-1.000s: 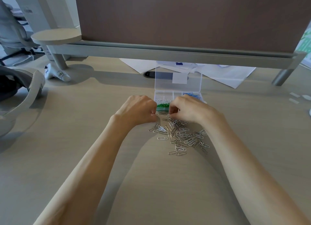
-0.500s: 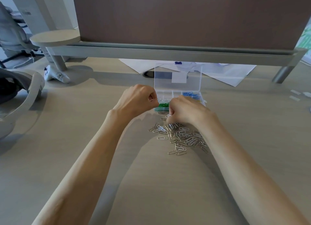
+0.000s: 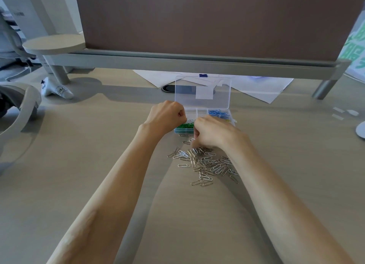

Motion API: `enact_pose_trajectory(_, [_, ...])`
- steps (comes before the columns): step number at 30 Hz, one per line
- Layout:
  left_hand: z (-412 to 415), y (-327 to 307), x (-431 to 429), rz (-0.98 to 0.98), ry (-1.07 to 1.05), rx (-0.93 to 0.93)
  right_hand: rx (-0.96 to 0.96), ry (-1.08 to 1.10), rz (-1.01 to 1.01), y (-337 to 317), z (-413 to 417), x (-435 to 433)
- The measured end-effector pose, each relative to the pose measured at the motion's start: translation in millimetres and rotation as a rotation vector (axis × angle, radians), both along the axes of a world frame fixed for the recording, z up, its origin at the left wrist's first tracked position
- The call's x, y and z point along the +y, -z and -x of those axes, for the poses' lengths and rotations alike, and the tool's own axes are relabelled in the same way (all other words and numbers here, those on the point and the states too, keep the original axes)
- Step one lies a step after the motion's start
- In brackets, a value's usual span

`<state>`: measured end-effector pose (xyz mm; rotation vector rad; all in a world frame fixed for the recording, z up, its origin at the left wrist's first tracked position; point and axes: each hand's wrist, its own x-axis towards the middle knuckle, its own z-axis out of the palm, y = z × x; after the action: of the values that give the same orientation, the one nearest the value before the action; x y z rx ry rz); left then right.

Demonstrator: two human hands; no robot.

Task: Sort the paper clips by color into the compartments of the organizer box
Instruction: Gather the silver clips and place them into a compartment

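Note:
The clear organizer box stands open on the desk, its lid upright. Green clips fill its near-left compartment and blue clips a far-right one. A pile of silver and white paper clips lies in front of the box. My left hand hovers over the box's left side, fingertips pinched together on a small pale clip. My right hand rests at the pile's far edge, fingers curled down and pinching a clip there; it hides part of the box's near side.
A raised grey shelf with a brown panel spans the back of the desk. White papers lie under it behind the box. A white controller and a headset sit at the left. Small white bits lie at the right.
My left hand has lifted from the pile's left edge and moved away to the box's left compartments, fingers still pinched. My right hand has stayed at the pile's far edge.

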<state>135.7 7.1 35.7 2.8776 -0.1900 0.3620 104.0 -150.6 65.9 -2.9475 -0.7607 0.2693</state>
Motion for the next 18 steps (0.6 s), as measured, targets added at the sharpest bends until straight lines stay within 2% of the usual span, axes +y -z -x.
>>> enact_pose_trajectory(9, [17,6,12,0.142,0.015,-0.019,0.059,0.012,0.007,3,-5,1])
enact_pose_trajectory(14, [36,1,24,0.226,0.002,-0.133,0.037,0.014,-0.045,4,-3,0])
enact_pose_trajectory(16, [47,-5,28,0.224,0.045,-0.058,0.027,0.008,-0.066,2,-1,0])
enact_pose_trajectory(18, [59,-13,28,0.212,0.139,0.105,0.018,-0.007,-0.077,2,1,0])
